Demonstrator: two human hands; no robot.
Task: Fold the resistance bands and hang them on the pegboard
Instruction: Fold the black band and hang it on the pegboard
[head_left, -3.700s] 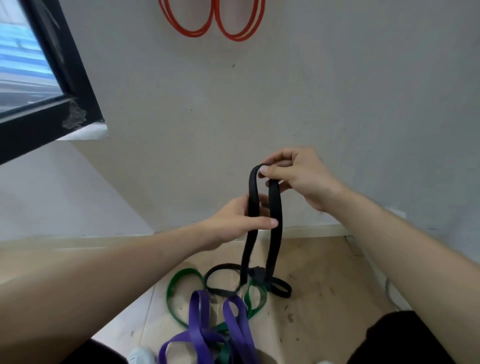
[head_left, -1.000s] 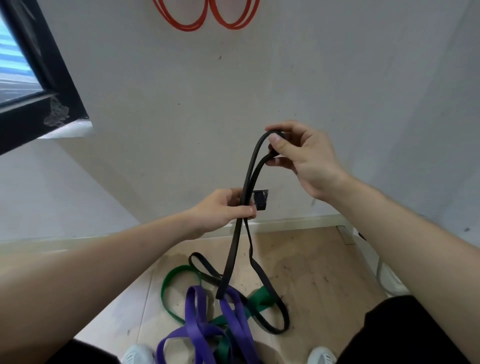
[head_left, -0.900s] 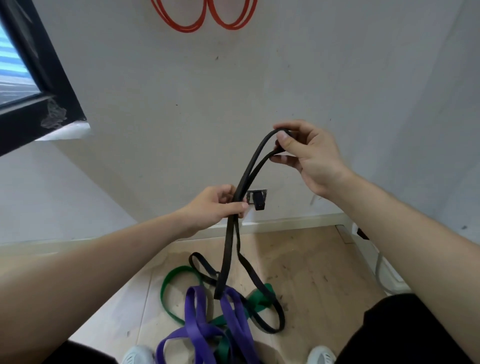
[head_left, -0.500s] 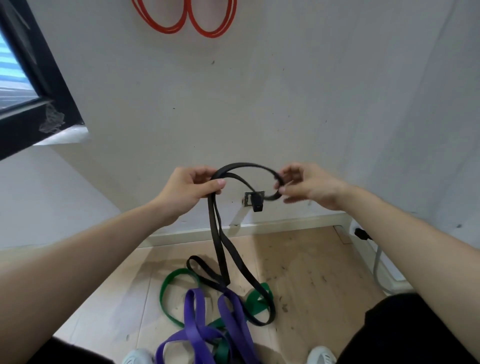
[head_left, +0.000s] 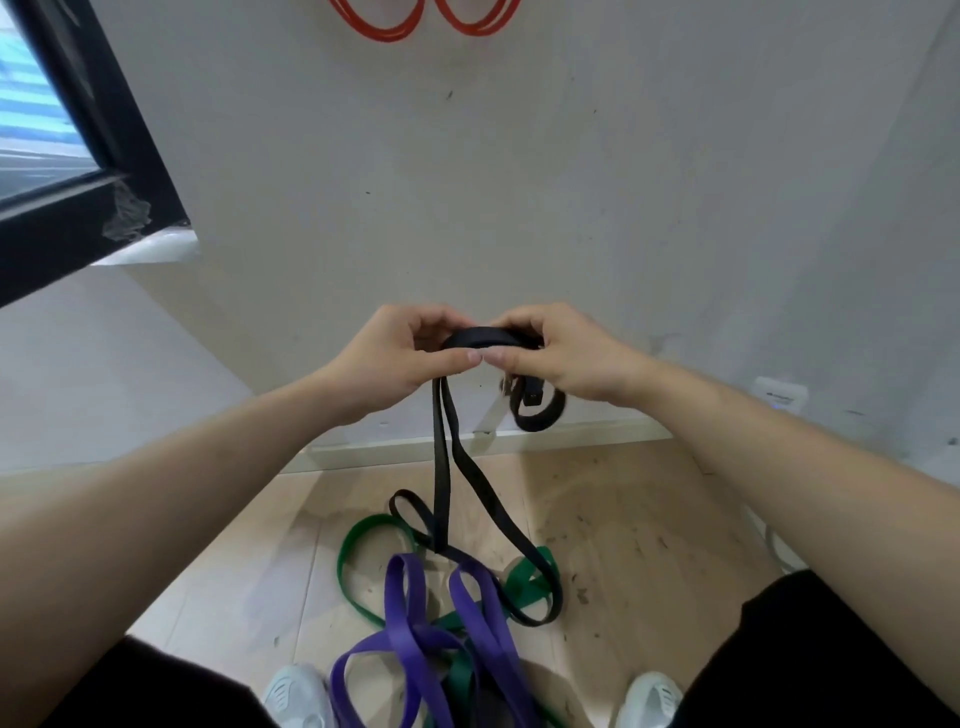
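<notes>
A black resistance band (head_left: 442, 467) hangs from both my hands in front of the white wall. My left hand (head_left: 395, 358) and my right hand (head_left: 566, 358) meet thumb to thumb and pinch a folded top stretch of it. A small loop of the band dangles below my right hand. Two long strands drop from my left hand to the floor. On the floor lie a green band (head_left: 358, 540) and a purple band (head_left: 410, 629), tangled with the black one's lower end. Red bands (head_left: 374, 26) hang on the wall at the top edge.
A black-framed window (head_left: 78, 156) is at the upper left. A white skirting board (head_left: 519, 441) runs along the wooden floor. A white socket and cable (head_left: 779, 400) sit low on the right wall. My two white shoes (head_left: 649, 696) show at the bottom.
My hands came together from about a hand's width apart. The arc of black band between them has closed into a short folded stretch, with a small loop hanging under my right hand.
</notes>
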